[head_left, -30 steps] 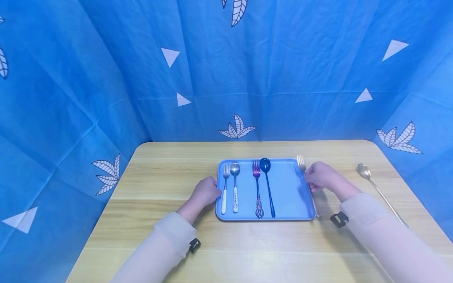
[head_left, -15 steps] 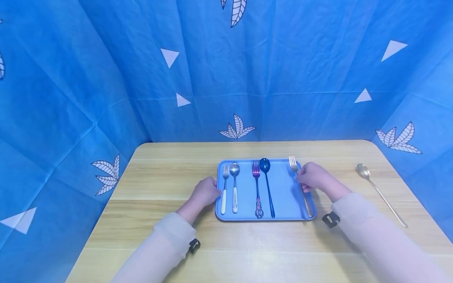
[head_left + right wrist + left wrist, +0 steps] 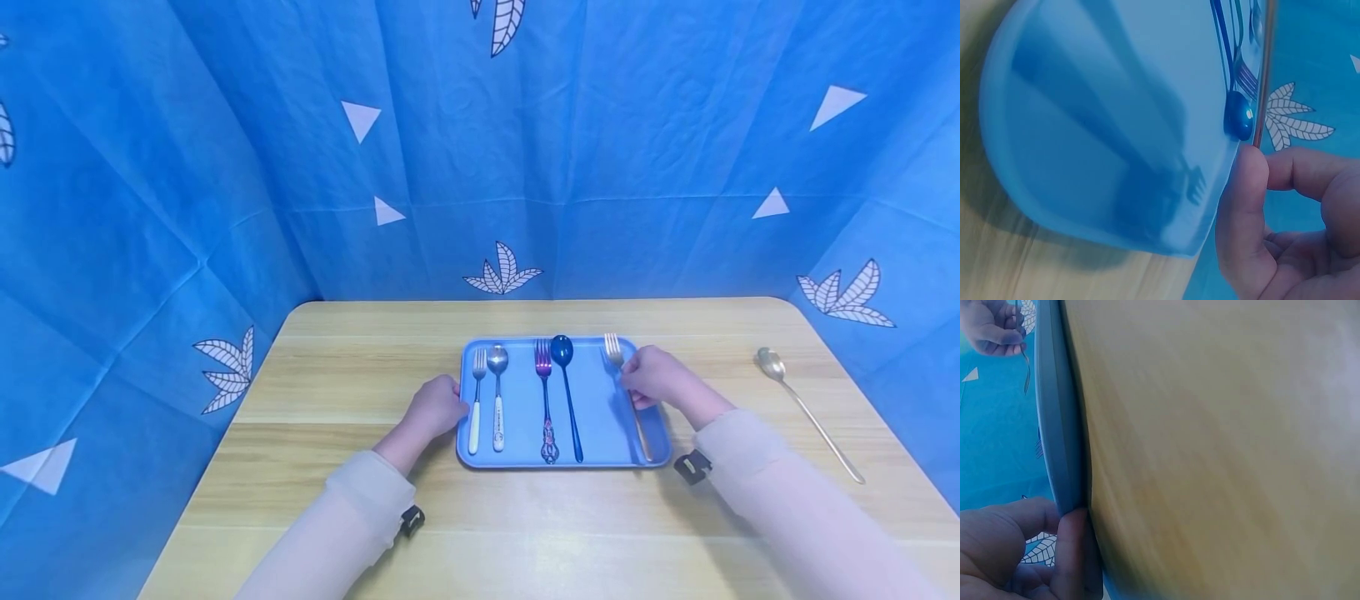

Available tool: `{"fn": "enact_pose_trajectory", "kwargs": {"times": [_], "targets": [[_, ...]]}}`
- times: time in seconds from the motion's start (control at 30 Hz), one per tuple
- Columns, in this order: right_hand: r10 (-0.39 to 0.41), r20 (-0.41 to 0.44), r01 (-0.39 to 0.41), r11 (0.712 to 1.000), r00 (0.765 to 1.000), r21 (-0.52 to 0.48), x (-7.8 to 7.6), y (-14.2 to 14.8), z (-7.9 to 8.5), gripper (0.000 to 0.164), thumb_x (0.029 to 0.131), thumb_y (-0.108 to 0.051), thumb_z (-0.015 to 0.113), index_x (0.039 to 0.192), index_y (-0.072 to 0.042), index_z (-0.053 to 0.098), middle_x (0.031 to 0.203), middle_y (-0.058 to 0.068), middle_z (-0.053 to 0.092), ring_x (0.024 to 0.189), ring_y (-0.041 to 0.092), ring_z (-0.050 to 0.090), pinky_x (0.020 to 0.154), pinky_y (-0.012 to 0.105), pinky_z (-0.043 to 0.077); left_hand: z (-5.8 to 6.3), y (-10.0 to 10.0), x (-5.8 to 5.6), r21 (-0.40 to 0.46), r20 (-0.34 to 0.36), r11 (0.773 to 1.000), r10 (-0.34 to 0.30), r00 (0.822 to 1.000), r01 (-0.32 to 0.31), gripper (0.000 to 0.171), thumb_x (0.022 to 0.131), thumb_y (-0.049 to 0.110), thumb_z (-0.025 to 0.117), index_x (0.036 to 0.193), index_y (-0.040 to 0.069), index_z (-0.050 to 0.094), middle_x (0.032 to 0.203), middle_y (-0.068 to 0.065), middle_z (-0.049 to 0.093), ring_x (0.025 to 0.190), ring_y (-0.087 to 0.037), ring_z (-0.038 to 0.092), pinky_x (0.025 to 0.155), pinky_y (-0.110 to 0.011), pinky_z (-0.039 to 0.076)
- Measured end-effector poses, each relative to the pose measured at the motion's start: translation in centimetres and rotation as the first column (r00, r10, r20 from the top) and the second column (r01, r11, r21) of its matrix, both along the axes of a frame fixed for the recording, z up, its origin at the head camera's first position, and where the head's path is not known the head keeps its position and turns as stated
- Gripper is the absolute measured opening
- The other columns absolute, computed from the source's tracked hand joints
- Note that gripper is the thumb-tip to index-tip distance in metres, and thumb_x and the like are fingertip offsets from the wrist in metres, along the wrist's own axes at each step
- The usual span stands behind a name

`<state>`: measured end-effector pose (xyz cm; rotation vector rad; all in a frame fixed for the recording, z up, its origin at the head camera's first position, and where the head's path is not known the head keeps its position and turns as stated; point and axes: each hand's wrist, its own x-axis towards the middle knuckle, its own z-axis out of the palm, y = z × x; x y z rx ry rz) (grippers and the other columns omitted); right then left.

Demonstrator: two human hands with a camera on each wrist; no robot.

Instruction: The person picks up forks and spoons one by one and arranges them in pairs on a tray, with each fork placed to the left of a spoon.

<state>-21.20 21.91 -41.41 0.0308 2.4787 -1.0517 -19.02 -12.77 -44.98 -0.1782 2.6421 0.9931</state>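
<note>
My left hand point(image 3: 437, 404) pinches the left rim of the blue tray point(image 3: 600, 433); in the left wrist view, thumb and finger close on the tray's edge point(image 3: 1060, 425). Over the tray's right part, my right hand point(image 3: 651, 375) holds a gold-toned fork point(image 3: 612, 347), tines pointing away. The right wrist view shows the fork's thin handle point(image 3: 1264, 75) between finger and thumb, its shadow falling on the tray. On the tray lie a white-handled fork point(image 3: 475, 425), a white-handled spoon point(image 3: 498, 425), a purple fork point(image 3: 543, 358) and a dark blue spoon point(image 3: 562, 350).
A long gold-toned spoon point(image 3: 813, 418) lies on the wooden table point(image 3: 337, 358), right of the tray. Blue patterned cloth point(image 3: 480, 150) hangs behind the table and along both sides.
My right hand has carried the gold-toned fork leftward, from the tray's right edge to above its right part. The left hand and the other cutlery have stayed in place.
</note>
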Motion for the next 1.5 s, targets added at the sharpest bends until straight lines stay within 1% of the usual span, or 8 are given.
{"fn": "enact_pose_trajectory", "kwargs": {"times": [0.13,0.33,0.6,0.7,0.83,1.07,1.27,1.5], "targets": [[0.002,0.005,-0.002,1.000,1.000,0.008,0.0,-0.3,-0.1,0.018,0.092,-0.003,0.056,0.074,-0.005,0.054,0.067,0.004,0.052,0.060,0.014,0.058,0.064,0.031,0.059,0.1,0.0,0.1,0.007,0.004,1.000,0.004,1.000,-0.004,0.007,0.089,0.008,0.064,0.088,0.005,0.058,0.079,-0.008,0.057,0.069,-0.022,0.054,0.059,-0.031,0.044],[0.003,0.008,-0.004,1.000,1.000,0.020,0.0,-0.7,-0.3,0.010,0.092,-0.003,0.057,0.088,0.005,0.061,0.072,0.007,0.057,0.063,0.016,0.061,0.064,0.032,0.059,0.0,0.0,0.1,0.017,0.012,1.000,0.011,1.000,-0.011,0.007,0.090,0.008,0.063,0.090,0.005,0.058,0.081,-0.009,0.058,0.070,-0.022,0.055,0.059,-0.031,0.044],[0.017,-0.004,-0.017,0.999,1.000,0.036,0.0,-1.0,-0.6,0.015,0.093,-0.003,0.058,0.097,0.010,0.064,0.073,0.009,0.059,0.063,0.016,0.063,0.063,0.031,0.059,-0.2,-0.2,-0.1,0.006,-0.005,1.000,-0.003,1.000,0.003,0.007,0.088,0.007,0.064,0.087,0.006,0.058,0.077,-0.008,0.057,0.068,-0.021,0.054,0.058,-0.030,0.043],[0.015,-0.007,-0.015,1.000,1.000,0.025,0.0,-1.1,-0.8,0.013,0.092,-0.002,0.058,0.094,0.009,0.063,0.072,0.009,0.058,0.062,0.016,0.063,0.063,0.032,0.059,-0.2,-0.1,-0.1,-0.005,-0.003,1.000,-0.004,1.000,0.004,0.007,0.088,0.007,0.065,0.087,0.005,0.058,0.078,-0.008,0.058,0.068,-0.021,0.054,0.059,-0.030,0.044],[0.012,-0.010,-0.012,1.000,1.000,0.020,0.0,-1.1,-1.1,0.010,0.092,-0.002,0.058,0.085,0.004,0.061,0.068,0.007,0.057,0.060,0.016,0.062,0.063,0.032,0.059,-0.1,-0.1,-0.1,-0.012,-0.001,1.000,-0.002,1.000,0.002,0.007,0.088,0.007,0.065,0.089,0.005,0.058,0.079,-0.008,0.058,0.069,-0.022,0.055,0.059,-0.030,0.044],[0.011,-0.006,-0.011,0.999,1.000,0.031,0.2,-1.2,-1.4,0.018,0.092,-0.001,0.057,0.074,-0.003,0.057,0.067,0.005,0.055,0.060,0.016,0.061,0.064,0.032,0.059,-0.1,0.0,0.0,0.009,0.019,1.000,0.016,1.000,-0.016,0.007,0.090,0.009,0.064,0.089,0.006,0.057,0.079,-0.008,0.057,0.068,-0.022,0.055,0.058,-0.030,0.044],[-0.001,-0.001,0.001,0.999,1.000,0.041,0.2,-1.3,-1.8,0.015,0.092,-0.001,0.057,0.077,-0.001,0.058,0.067,0.005,0.054,0.061,0.016,0.061,0.063,0.032,0.059,-0.1,0.0,0.0,0.021,0.027,0.999,0.025,0.999,-0.026,0.007,0.091,0.009,0.063,0.091,0.005,0.057,0.080,-0.009,0.057,0.070,-0.022,0.055,0.059,-0.031,0.044],[-0.009,-0.003,0.009,0.999,1.000,0.048,0.1,-1.4,-2.3,0.011,0.091,0.000,0.057,0.080,-0.001,0.058,0.069,0.007,0.055,0.061,0.016,0.062,0.062,0.031,0.059,-0.2,-0.1,0.0,0.010,0.015,1.000,0.009,1.000,-0.009,0.007,0.091,0.008,0.063,0.091,0.005,0.057,0.080,-0.009,0.057,0.070,-0.022,0.055,0.059,-0.031,0.044]]}}
